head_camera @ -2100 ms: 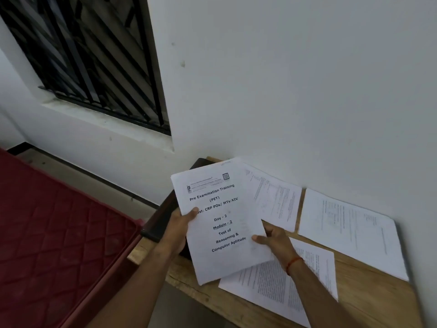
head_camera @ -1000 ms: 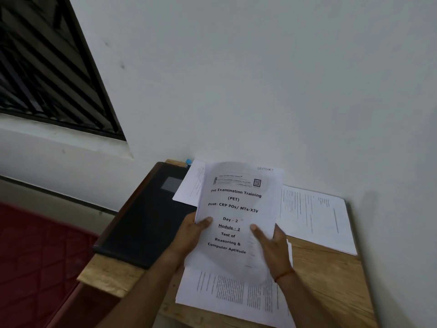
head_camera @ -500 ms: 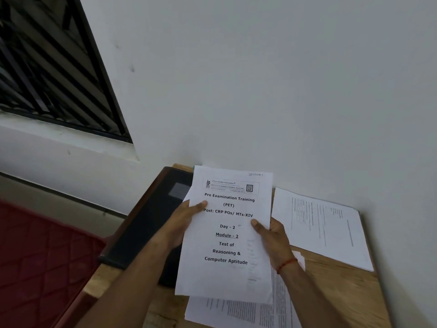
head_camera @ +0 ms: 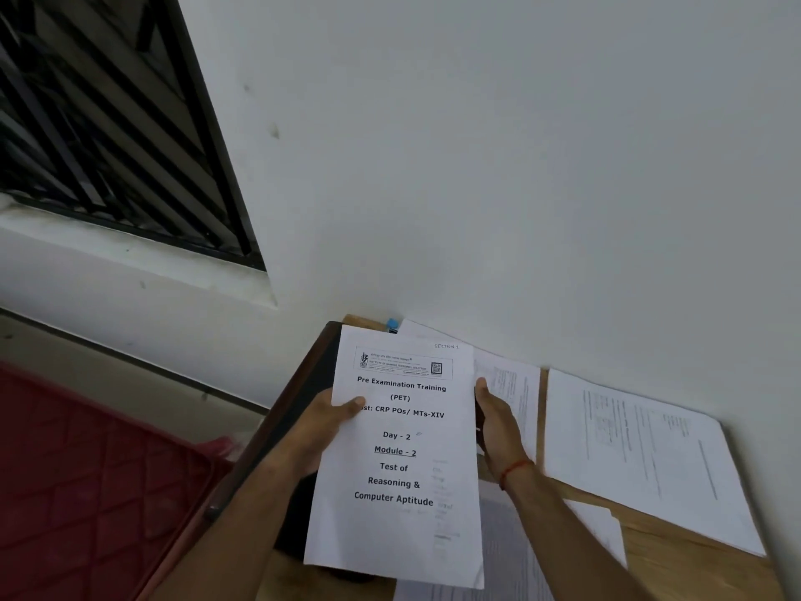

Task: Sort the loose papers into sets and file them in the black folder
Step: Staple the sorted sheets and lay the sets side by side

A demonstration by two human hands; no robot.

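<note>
Over the black folder (head_camera: 310, 366), contents unseen | left grip (head_camera: 316, 431), right grip (head_camera: 498, 427) grasp paper set (head_camera: 403, 527)

A window (head_camera: 99, 123) with slanted black bars sits high on the left, above a pale sill (head_camera: 130, 258). The white wall (head_camera: 520, 167) has a small dark mark (head_camera: 274, 132). Low on the left lies a red quilted mattress (head_camera: 86, 470) — just beside the wooden table (head_camera: 693, 570). A little blue thing (head_camera: 392, 325) sits at the table's back edge — too small to tell what.
</note>
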